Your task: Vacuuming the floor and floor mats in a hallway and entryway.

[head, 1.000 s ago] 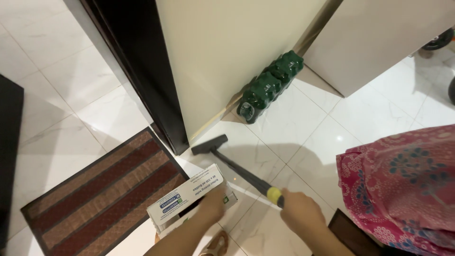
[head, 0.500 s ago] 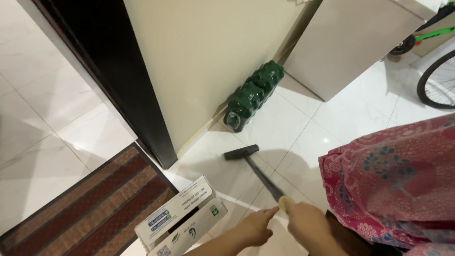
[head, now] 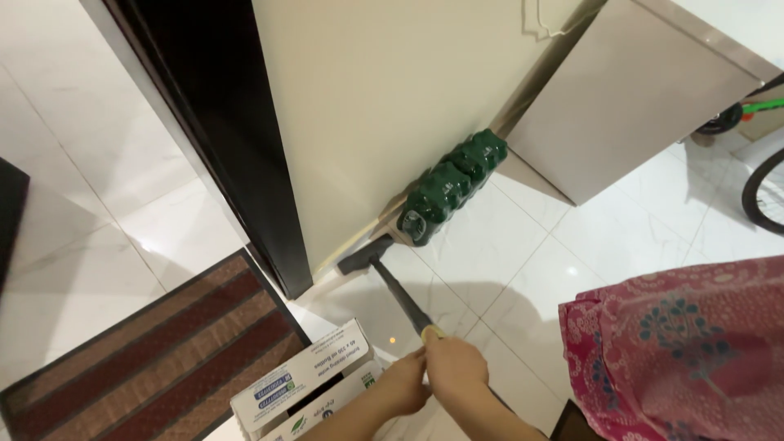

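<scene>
**Both hands now on the wiper, head pushed to the wall**

Since a sec ago: left hand has come off the box and moved over to the wiper handle, right next to the right hand. Half a sec ago the left was only reaching; now it sits at the stick, just below the yellow grip band. Right-hand fingers are wrapped round the handle; left-hand fingers are curled at it, but whether they fully close can't be told from this angle. Wiper head has shifted from open floor to the foot of the cream wall, just beside the green bottle pack. Judged from that, it's a two-handed push along the wall base.

Containers: the white carton lies on the floor by the striped mat, top flap partly open, inside dark, contents not visible. The shrink-wrapped pack holds green bottles, lying against the wall.
</scene>
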